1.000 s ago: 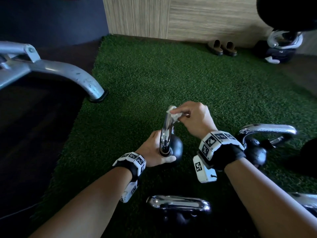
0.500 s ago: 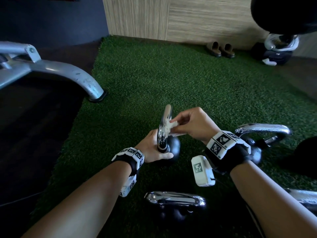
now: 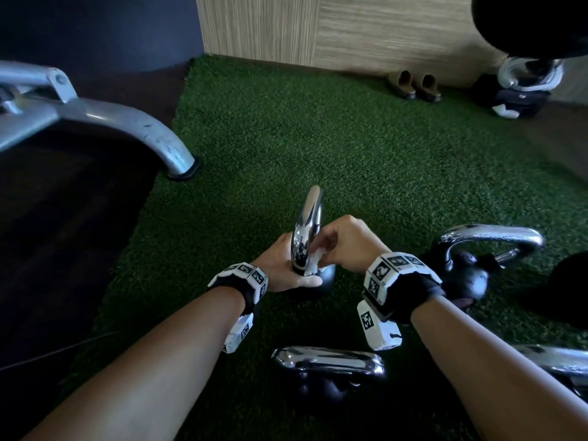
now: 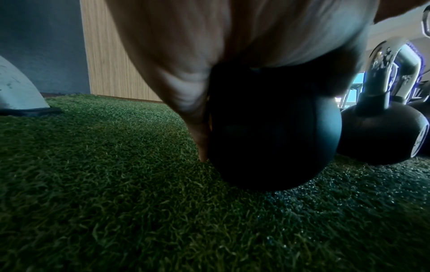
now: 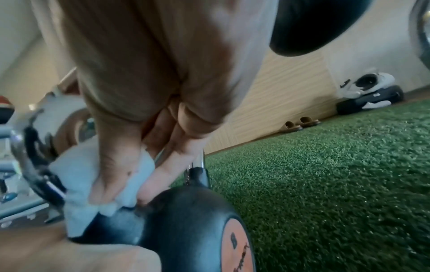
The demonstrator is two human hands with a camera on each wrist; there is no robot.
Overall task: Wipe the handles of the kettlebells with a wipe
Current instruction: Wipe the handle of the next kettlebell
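A small black kettlebell (image 3: 324,278) with a chrome handle (image 3: 308,224) stands on the green turf. My left hand (image 3: 283,268) grips its ball (image 4: 267,132) from the left, thumb across the near side. My right hand (image 3: 343,246) pinches a white wipe (image 3: 313,262) against the low end of the handle where it meets the ball. In the right wrist view the wipe (image 5: 97,184) is bunched under thumb and fingers (image 5: 160,176) on top of the ball (image 5: 186,220).
Another kettlebell (image 3: 467,272) stands at the right, one (image 3: 327,367) lies near me, and a chrome handle (image 3: 560,364) shows at the lower right. A grey machine leg (image 3: 140,128) rests at the turf's left edge. Slippers (image 3: 413,82) sit by the far wall.
My right hand has slid the wipe down the handle from its top to its base by the ball. The left hand has kept its hold on the ball.
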